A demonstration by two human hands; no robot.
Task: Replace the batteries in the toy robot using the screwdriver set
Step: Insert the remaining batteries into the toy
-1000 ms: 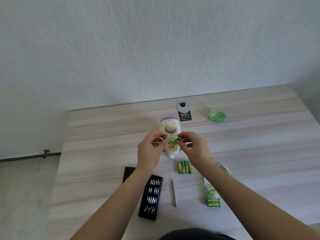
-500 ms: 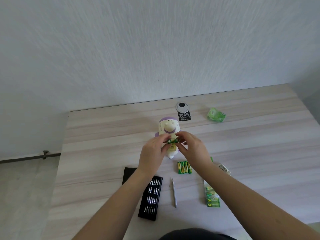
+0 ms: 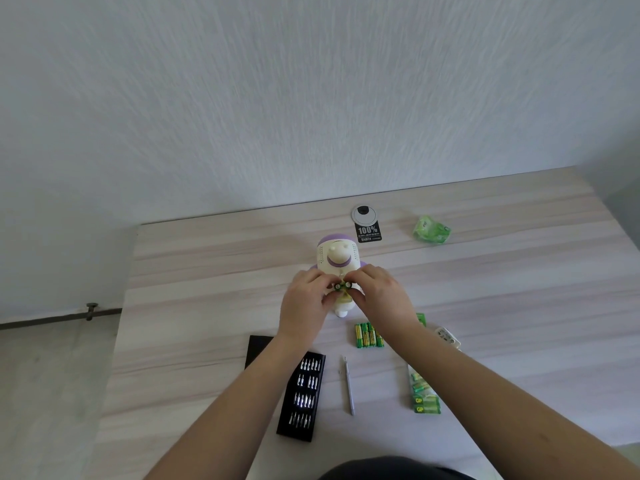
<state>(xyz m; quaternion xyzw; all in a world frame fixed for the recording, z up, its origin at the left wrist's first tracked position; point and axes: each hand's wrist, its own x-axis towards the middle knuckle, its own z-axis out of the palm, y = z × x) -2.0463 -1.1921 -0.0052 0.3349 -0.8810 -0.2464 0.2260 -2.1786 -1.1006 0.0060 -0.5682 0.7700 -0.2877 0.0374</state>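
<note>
A white and purple toy robot lies on the wooden table. Over its body, my left hand and my right hand meet and together pinch two green batteries, their round ends facing me. A row of several green and yellow batteries lies just behind my right wrist. The thin silver screwdriver lies between my forearms. The black tray of screwdriver bits sits to the left of it, partly under my left forearm.
A pack of green batteries lies by my right forearm, with a white cover piece past it. A crumpled green wrapper and a black tag with a round disc lie at the back. The wall runs close behind.
My hands have drawn closer together over the robot's body, bringing the batteries from spread apart into one tight pair between my fingertips.
</note>
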